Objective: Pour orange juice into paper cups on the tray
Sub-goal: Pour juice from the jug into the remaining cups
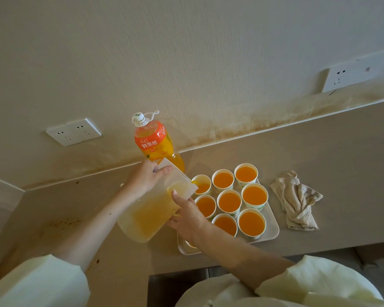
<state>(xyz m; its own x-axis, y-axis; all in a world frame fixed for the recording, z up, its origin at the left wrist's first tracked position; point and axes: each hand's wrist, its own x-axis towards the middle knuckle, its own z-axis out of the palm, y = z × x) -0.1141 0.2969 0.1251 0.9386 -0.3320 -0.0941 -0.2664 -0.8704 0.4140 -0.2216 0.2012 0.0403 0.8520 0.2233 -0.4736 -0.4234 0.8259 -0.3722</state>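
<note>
A clear plastic pitcher (146,214) with a little orange juice in it is tilted to the right, its spout over the far-left paper cup (202,184) on the white tray (273,231). Juice runs into that cup, which is partly full. My left hand (143,178) grips the pitcher's top by the lid. My right hand (186,216) holds the pitcher's side and handle from below. Several other paper cups (229,201) on the tray are full of juice. One more cup is mostly hidden under my right wrist.
An orange juice bottle (154,141) with a white cap stands against the wall behind the pitcher. A crumpled beige cloth (297,201) lies right of the tray. Wall sockets (73,131) sit at left and right. The counter's front edge runs just below the tray.
</note>
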